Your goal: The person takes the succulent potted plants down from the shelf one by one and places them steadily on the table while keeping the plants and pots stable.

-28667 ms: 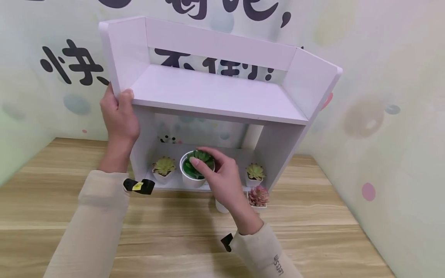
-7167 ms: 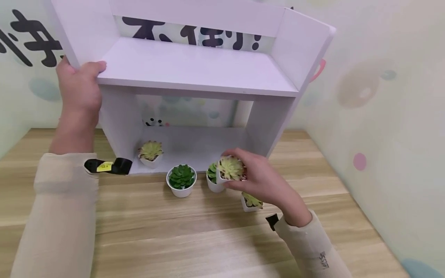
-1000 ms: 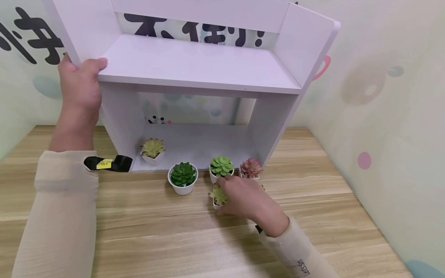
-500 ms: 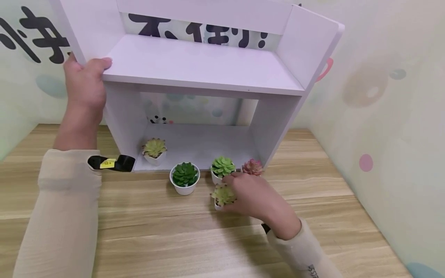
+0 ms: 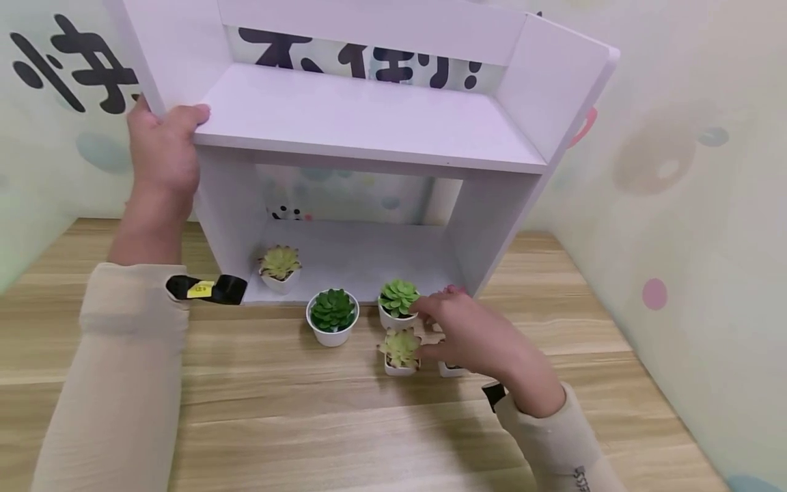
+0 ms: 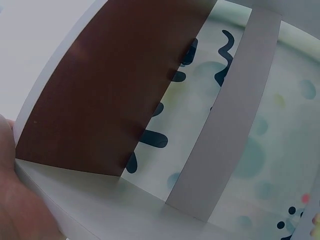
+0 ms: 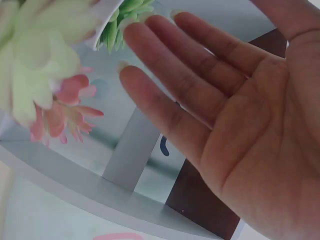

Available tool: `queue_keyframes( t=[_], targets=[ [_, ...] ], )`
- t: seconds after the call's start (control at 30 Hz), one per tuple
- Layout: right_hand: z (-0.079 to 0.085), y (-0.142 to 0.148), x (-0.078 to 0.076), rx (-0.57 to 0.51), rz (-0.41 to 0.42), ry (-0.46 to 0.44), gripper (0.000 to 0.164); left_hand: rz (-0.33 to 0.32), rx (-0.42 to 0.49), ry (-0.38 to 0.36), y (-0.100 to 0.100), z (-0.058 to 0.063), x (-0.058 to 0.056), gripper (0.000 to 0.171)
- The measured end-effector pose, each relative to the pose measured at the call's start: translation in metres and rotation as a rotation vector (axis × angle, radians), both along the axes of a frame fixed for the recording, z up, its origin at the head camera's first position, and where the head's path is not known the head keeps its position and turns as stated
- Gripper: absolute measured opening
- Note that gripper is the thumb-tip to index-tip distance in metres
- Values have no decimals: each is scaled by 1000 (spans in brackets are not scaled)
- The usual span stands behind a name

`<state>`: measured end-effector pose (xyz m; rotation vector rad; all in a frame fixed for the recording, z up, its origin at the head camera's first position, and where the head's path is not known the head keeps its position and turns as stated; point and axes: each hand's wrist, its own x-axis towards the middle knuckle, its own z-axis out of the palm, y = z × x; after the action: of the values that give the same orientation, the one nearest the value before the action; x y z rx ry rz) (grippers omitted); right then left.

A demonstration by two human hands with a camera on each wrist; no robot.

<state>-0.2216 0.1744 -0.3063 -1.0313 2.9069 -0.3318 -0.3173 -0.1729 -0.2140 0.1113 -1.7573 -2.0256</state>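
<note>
A white shelf unit (image 5: 369,113) is gripped at its left side by my left hand (image 5: 164,154), thumb on the upper board. My right hand (image 5: 486,335) hovers over the table with fingers extended, holding nothing. Just left of it stands a yellow-green potted succulent (image 5: 401,350). Behind that is a light green potted succulent (image 5: 398,299), and to the left a dark green one (image 5: 333,313) in a round white pot. The right hand partly covers a red succulent (image 5: 453,290) and another white pot (image 5: 451,371). The right wrist view shows the open palm (image 7: 260,125).
Another yellow-green potted succulent (image 5: 280,265) sits inside the lower compartment at the left. The unit stands on a wood-grain table (image 5: 295,424), before a wall (image 5: 664,225) with printed lettering and coloured spots.
The dark green succulent, held at the shelf earlier, stands on the table. My right hand has let go of the yellow-green succulent and drawn back to the right. The left hand keeps its grip.
</note>
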Motion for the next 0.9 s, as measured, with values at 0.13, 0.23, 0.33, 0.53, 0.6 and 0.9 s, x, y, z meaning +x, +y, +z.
queue_keyframes(
  t=[0.13, 0.23, 0.33, 0.53, 0.6, 0.9],
  targets=[
    [6, -2, -2, 17, 28, -7, 25, 3, -4, -1, -2, 0, 0, 48],
    [11, -8, -2, 41, 52, -13, 25, -11, 1, 8, -3, 0, 0, 48],
    [16, -15, -1, 80, 69, -9, 34, -26, -1, 7, -2, 0, -1, 49],
    [27, -35, -4, 103, 107, -17, 41, -1, 3, 7, -3, -3, -2, 51],
    [31, -40, -6, 102, 137, -9, 38, 9, 6, 30, -2, -5, -2, 50],
    [44, -61, -19, 160, 163, -29, 41, 78, -28, 166, 1, -12, -5, 43]
  ],
)
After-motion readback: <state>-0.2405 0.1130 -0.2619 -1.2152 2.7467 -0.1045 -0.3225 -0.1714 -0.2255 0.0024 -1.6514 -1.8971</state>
